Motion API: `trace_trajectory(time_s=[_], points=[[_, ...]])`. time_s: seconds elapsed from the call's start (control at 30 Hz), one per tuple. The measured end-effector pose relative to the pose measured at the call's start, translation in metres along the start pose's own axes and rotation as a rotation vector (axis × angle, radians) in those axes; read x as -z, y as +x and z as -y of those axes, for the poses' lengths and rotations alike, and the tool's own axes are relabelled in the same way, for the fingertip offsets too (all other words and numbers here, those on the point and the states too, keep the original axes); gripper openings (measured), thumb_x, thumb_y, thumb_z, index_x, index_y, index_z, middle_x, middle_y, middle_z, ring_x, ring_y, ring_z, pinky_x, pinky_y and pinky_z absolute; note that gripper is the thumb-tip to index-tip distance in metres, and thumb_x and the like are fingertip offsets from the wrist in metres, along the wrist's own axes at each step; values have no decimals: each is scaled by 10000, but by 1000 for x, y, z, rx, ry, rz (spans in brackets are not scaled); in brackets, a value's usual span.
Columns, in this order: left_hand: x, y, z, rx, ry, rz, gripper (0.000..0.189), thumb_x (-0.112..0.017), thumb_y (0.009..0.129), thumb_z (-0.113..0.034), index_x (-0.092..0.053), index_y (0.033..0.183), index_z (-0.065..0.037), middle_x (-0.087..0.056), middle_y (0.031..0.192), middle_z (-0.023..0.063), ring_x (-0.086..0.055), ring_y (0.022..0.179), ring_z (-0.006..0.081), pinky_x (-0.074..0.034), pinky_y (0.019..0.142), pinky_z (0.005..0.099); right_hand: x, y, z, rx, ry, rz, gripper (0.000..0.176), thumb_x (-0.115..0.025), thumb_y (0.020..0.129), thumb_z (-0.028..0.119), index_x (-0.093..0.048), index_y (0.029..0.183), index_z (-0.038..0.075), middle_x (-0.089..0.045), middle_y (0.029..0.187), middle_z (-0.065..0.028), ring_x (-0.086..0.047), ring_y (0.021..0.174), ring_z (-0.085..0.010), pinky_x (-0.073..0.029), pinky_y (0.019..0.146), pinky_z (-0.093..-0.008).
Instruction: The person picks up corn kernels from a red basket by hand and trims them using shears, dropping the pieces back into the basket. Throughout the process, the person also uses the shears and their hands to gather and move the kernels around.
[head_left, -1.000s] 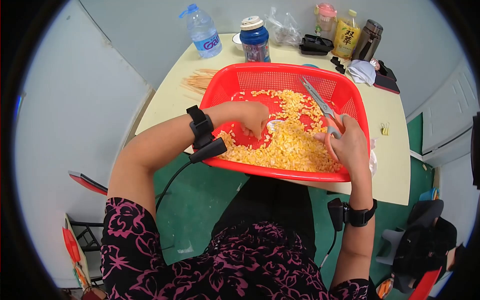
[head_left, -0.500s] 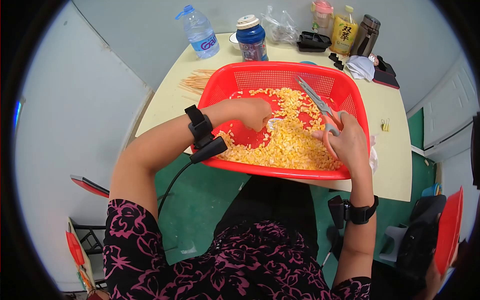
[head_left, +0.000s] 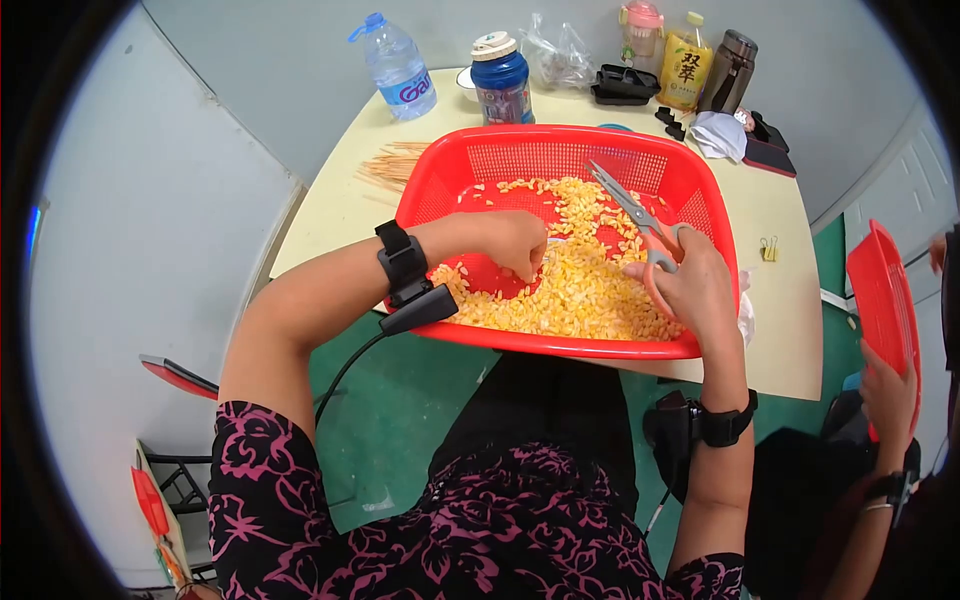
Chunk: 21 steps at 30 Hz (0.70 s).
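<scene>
A large red basket (head_left: 560, 347) holds many small yellow and whitish pieces (head_left: 575, 290), spread over its floor and heaped towards the near side. My left hand (head_left: 515, 243) is inside the basket, at the left edge of the heap, its fingers curled down; whatever it pinches is too small to name. My right hand (head_left: 693, 285) grips pink-handled scissors (head_left: 630, 205) over the basket's right part. The blades are slightly apart and point up and to the left. A small bit of white material (head_left: 553, 243) shows just beside my left hand.
Thin wooden sticks (head_left: 393, 165) lie left of the basket. Behind it stand a water bottle (head_left: 400, 75), a blue jug (head_left: 502, 85), a yellow drink bottle (head_left: 686, 65) and a dark flask (head_left: 730, 75). A binder clip (head_left: 769, 249) lies right. Another person's hand (head_left: 888, 395) holds a red basket (head_left: 885, 310).
The other person's red basket has moved up and left, and their hand and forearm now show. My left hand has shifted slightly; the scissors stay in my right hand.
</scene>
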<state>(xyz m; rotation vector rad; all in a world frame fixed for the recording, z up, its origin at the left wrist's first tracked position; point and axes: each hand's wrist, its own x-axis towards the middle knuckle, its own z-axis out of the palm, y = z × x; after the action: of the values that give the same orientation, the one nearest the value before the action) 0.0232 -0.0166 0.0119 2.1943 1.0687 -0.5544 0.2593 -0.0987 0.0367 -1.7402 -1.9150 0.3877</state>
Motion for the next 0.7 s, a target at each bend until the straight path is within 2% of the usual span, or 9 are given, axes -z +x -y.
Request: trace_trajectory(time_s=[0.07,0.17,0.27,0.37,0.47,0.57,0.7], points=[[1,1,-6,88,-15,29,159,-682,709,-163,-678,802,-34,-666,713,83,-641,672,176,-491,598,314,-1,1,-2,18,-21,-15,399,-779,641,286,-504,703,3,-559,700,-149,-570,611,-292,-447,562,-370],[-1,6,-10,54,156,69,163,-673,710,-171,-682,799,-35,-659,687,89,-640,652,188,-487,587,328,-1,-1,-3,33,-15,7,400,-780,641,287,-516,718,-4,-563,699,-150,-572,613,-290,-447,566,-372],[-3,8,-13,62,195,40,143,-647,715,-145,-681,788,-27,-659,709,97,-640,683,214,-487,603,339,-1,0,-4,46,-8,6,414,-785,637,298,-531,739,-12,-565,703,-151,-576,620,-292,-448,570,-376],[-5,9,-7,-26,296,-75,124,-619,720,-113,-680,787,-27,-658,741,108,-636,726,239,-487,629,349,2,0,-2,40,7,36,430,-789,635,315,-537,749,-15,-570,718,-158,-579,638,-299,-450,585,-381],[3,5,1,9,218,-157,125,-613,719,-97,-678,809,-39,-657,791,114,-629,773,250,-485,658,354,-2,0,-7,106,0,-6,453,-791,630,333,-541,766,-20,-575,736,-166,-580,657,-306,-451,600,-386],[9,-4,6,-13,190,-255,139,-610,720,-88,-672,839,-50,-657,818,113,-626,791,252,-484,673,358,-5,0,-9,76,0,9,473,-794,623,340,-533,774,-25,-576,760,-176,-577,689,-315,-450,620,-388],[14,-17,11,59,239,-145,162,-644,705,-102,-670,859,-57,-658,841,104,-625,809,245,-484,682,361,-1,1,-4,97,-20,72,480,-798,614,332,-525,779,-26,-562,754,-176,-568,705,-321,-442,627,-394]])
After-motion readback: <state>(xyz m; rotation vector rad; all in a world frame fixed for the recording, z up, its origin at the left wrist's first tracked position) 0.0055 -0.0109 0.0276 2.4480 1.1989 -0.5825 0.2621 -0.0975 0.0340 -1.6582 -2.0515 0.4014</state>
